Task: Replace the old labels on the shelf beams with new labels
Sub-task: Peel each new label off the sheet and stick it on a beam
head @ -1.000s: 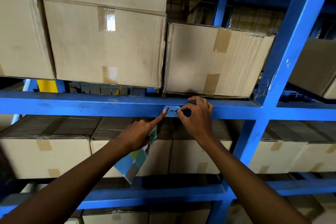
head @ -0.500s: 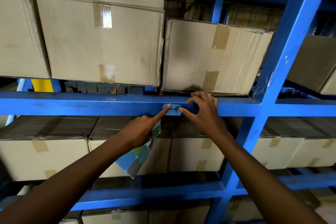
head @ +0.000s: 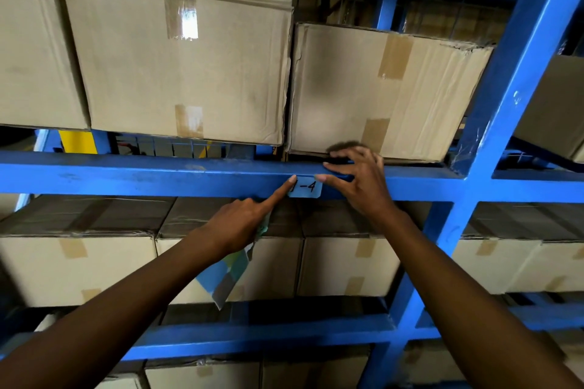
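The label (head: 305,188) marked "-4" sits on the front face of the blue shelf beam (head: 142,174), below the taped cardboard box (head: 373,88). I judge it a thin, light, flexible adhesive slip: it will crease easily and is best handled by its edges or pressed flat from one end to the other. My left hand (head: 240,224) reaches up with the index finger extended, its tip on the label's left end; the remaining fingers curl round a multicoloured sheet (head: 227,275), probably the label stock, which hangs below the palm. My right hand (head: 360,180) is spread and relaxed, thumb tip at the label's right end, fingers resting over the beam's top edge. Both forearms angle upward toward the beam.
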`<state>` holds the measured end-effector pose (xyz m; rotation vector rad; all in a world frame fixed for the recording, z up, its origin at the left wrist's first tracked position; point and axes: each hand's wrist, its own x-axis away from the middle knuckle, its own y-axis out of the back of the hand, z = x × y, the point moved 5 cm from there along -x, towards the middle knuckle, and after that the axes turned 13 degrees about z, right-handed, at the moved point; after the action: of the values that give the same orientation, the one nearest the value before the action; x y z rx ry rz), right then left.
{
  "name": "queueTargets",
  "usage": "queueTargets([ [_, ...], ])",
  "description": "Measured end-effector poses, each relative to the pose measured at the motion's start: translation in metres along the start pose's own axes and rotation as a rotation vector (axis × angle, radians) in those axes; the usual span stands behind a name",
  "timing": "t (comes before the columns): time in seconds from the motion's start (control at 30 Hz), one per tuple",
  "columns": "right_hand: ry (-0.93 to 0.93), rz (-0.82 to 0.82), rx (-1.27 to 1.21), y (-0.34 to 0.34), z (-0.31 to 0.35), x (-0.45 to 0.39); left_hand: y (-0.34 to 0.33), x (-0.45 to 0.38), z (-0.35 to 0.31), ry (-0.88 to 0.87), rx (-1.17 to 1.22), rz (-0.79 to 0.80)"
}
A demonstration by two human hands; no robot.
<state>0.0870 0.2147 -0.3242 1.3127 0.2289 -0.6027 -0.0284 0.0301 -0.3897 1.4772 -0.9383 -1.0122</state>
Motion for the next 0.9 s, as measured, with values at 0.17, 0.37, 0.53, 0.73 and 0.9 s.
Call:
queueTargets([
  [0.17,-0.008,0.01,-0.016,0.0,0.0,0.002,-0.002,0.009,0.011,0.037,0.011,-0.003],
  [0.37,0.051,0.152,0.21,-0.005,0.012,0.0,-0.005,0.012,0.004,-0.004,-0.017,0.017],
  [0.53,0.115,0.138,0.311,-0.003,0.017,-0.01,-0.008,0.004,-0.007,-0.016,-0.11,0.052],
  [0.73,0.251,0.164,0.363,-0.007,0.019,-0.013,-0.012,0.004,-0.002,0.027,-0.153,0.064],
  [0.9,0.274,0.181,0.304,-0.007,0.015,-0.014,-0.012,0.007,-0.006,0.04,-0.046,0.081],
])
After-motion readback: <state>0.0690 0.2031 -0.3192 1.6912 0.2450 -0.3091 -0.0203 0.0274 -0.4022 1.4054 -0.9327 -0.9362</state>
